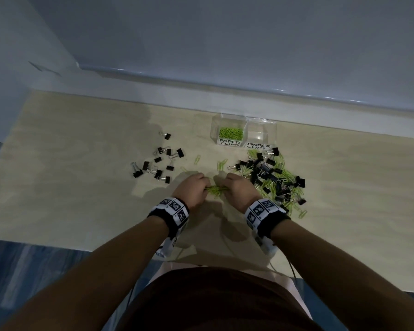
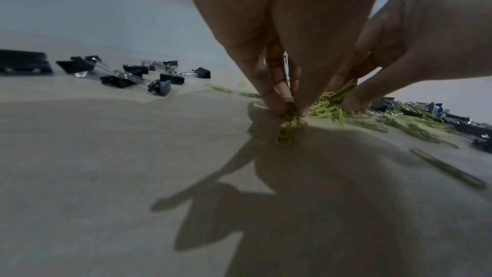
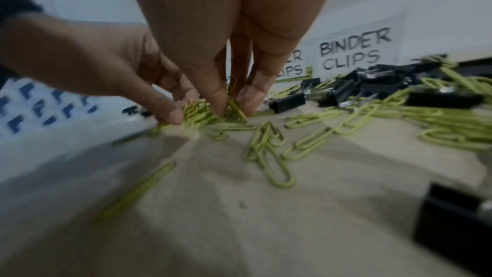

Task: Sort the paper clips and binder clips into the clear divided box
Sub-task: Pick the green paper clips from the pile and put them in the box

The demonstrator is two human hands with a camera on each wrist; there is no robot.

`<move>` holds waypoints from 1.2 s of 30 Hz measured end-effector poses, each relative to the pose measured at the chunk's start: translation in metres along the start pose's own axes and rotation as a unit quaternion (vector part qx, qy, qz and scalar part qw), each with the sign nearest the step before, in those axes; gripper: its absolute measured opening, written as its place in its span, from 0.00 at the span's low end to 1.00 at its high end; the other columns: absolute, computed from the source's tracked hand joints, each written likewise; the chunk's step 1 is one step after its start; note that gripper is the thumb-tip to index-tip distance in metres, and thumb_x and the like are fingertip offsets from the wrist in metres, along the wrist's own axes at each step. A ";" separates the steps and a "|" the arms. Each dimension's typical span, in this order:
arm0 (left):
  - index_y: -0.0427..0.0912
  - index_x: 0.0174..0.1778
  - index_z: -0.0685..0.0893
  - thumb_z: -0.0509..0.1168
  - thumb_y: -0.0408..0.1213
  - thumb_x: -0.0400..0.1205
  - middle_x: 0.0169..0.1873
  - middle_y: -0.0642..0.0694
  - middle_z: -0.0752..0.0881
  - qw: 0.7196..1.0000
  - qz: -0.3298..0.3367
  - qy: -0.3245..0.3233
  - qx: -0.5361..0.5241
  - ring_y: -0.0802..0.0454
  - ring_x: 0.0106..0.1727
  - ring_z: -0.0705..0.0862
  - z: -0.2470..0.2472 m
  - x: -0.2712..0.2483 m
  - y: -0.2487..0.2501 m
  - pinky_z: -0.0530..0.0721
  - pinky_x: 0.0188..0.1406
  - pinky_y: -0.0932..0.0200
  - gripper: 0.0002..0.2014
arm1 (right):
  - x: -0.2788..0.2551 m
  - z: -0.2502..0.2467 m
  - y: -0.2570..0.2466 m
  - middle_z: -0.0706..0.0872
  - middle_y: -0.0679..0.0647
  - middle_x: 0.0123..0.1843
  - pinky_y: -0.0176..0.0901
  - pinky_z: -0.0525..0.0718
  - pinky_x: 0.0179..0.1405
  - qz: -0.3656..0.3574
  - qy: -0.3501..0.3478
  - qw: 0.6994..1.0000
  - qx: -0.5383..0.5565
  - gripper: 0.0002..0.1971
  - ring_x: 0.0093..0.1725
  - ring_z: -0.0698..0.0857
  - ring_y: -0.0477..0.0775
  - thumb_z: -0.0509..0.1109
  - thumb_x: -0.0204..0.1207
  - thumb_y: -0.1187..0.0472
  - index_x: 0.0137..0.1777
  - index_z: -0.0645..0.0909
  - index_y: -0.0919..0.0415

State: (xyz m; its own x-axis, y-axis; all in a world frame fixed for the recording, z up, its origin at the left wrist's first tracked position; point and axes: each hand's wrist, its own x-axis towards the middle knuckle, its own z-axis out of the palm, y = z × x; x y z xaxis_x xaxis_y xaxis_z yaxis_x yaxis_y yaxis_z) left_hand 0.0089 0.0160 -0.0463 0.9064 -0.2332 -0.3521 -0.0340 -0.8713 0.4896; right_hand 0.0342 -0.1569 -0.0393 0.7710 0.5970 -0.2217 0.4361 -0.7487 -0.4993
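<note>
A small bunch of green paper clips point(image 1: 215, 189) lies on the table between my two hands. My left hand point(image 1: 193, 190) pinches its left end point(image 2: 290, 113), fingertips down on the table. My right hand point(image 1: 237, 187) pinches clips at the right end point(image 3: 231, 104). The clear divided box point(image 1: 243, 132) stands at the back; its PAPER CLIPS side point(image 1: 230, 133) holds green clips, and the BINDER CLIPS side point(image 1: 261, 136) looks empty. A mixed heap of black binder clips and green paper clips point(image 1: 271, 177) lies right of my hands.
Several black binder clips point(image 1: 157, 161) lie scattered left of my hands, also seen in the left wrist view point(image 2: 138, 75). A few loose paper clips point(image 1: 221, 163) lie between hands and box. A white ledge point(image 1: 249, 91) runs behind the box. The table's near edge point(image 1: 81, 247) is by my body.
</note>
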 end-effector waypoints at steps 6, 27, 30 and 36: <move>0.37 0.46 0.85 0.67 0.33 0.78 0.41 0.43 0.85 0.997 -0.019 0.032 -0.064 0.48 0.42 0.82 -0.023 0.013 0.009 0.80 0.44 0.58 0.05 | 0.001 -0.033 0.013 0.88 0.53 0.39 0.39 0.85 0.43 0.167 0.095 0.960 0.202 0.07 0.37 0.85 0.49 0.74 0.68 0.70 0.37 0.86 0.56; 0.35 0.53 0.87 0.65 0.31 0.79 0.51 0.37 0.88 0.987 -0.043 0.134 -0.071 0.41 0.54 0.85 -0.092 0.091 0.010 0.82 0.57 0.52 0.10 | 0.064 -0.057 0.020 0.88 0.60 0.49 0.50 0.86 0.51 0.068 0.112 0.990 0.044 0.12 0.48 0.86 0.60 0.62 0.73 0.71 0.48 0.87 0.63; 0.34 0.61 0.83 0.60 0.27 0.81 0.59 0.34 0.82 0.995 -0.078 0.048 0.032 0.37 0.60 0.81 -0.071 0.057 -0.028 0.76 0.62 0.50 0.14 | 0.069 -0.036 0.003 0.79 0.60 0.60 0.54 0.82 0.58 0.065 -0.029 0.997 -0.023 0.15 0.58 0.79 0.61 0.63 0.74 0.70 0.59 0.83 0.64; 0.35 0.65 0.70 0.57 0.21 0.76 0.67 0.38 0.66 0.992 -0.058 0.014 0.115 0.38 0.66 0.67 -0.024 0.006 -0.042 0.80 0.58 0.43 0.20 | 0.046 -0.006 -0.014 0.67 0.62 0.66 0.57 0.80 0.60 0.005 -0.102 0.983 -0.155 0.21 0.64 0.67 0.65 0.65 0.74 0.70 0.68 0.72 0.64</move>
State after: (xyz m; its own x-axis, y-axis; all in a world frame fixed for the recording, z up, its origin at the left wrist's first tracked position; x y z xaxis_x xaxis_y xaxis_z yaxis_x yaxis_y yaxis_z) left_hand 0.0258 0.0614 -0.0502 0.9211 -0.1168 -0.3713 -0.0217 -0.9678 0.2507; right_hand 0.0661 -0.1206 -0.0371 0.6806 0.6110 -0.4044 0.5736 -0.7877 -0.2248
